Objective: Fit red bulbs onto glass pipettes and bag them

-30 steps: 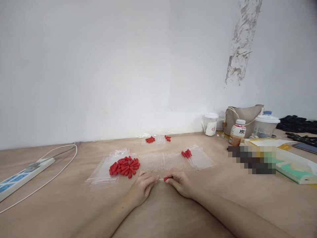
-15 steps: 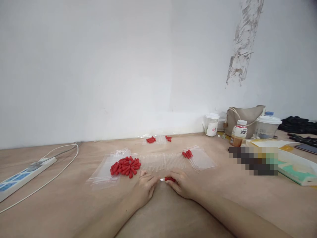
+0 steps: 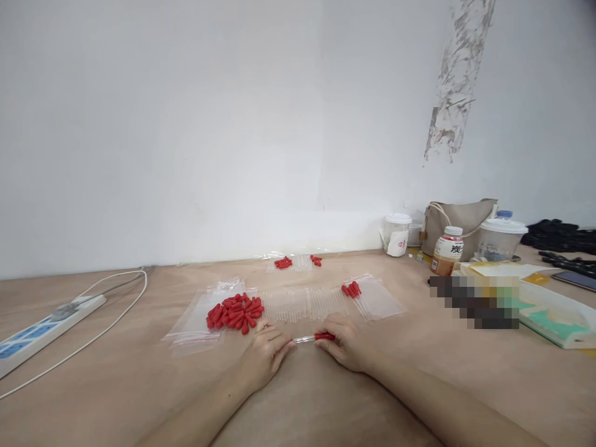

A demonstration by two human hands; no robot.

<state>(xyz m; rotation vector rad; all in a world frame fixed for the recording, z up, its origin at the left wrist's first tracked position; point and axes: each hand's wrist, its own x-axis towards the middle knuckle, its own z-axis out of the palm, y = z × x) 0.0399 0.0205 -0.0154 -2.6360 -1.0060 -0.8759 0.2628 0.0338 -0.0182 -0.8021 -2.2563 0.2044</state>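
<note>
Low over the table, a clear dropper tube (image 3: 305, 339) spans the gap between my hands. My left hand (image 3: 269, 351) pinches its left end. Around the red rubber bulb (image 3: 325, 336) at its right end, the fingers of my right hand (image 3: 343, 343) are closed; the bulb sits against the tube. A row of clear tubes (image 3: 305, 304) lies just beyond my hands. Left of the row, a pile of red bulbs (image 3: 236, 311) rests on clear zip bags (image 3: 189, 320). To the right, several droppers with red bulbs (image 3: 352, 290) lie on more clear bags (image 3: 384, 298).
Near the wall lies clear plastic packaging (image 3: 302, 262) with red bulbs. A power strip (image 3: 49, 332) with a white cable is at left. At right stand a lidded cup (image 3: 397, 236), a bottle (image 3: 447, 251), a grey bag (image 3: 459, 220) and a green-white tray (image 3: 561, 320).
My left hand has moved left, away from the right hand, so more of the clear tube shows between them. My right hand has shifted slightly right with the red bulb.
</note>
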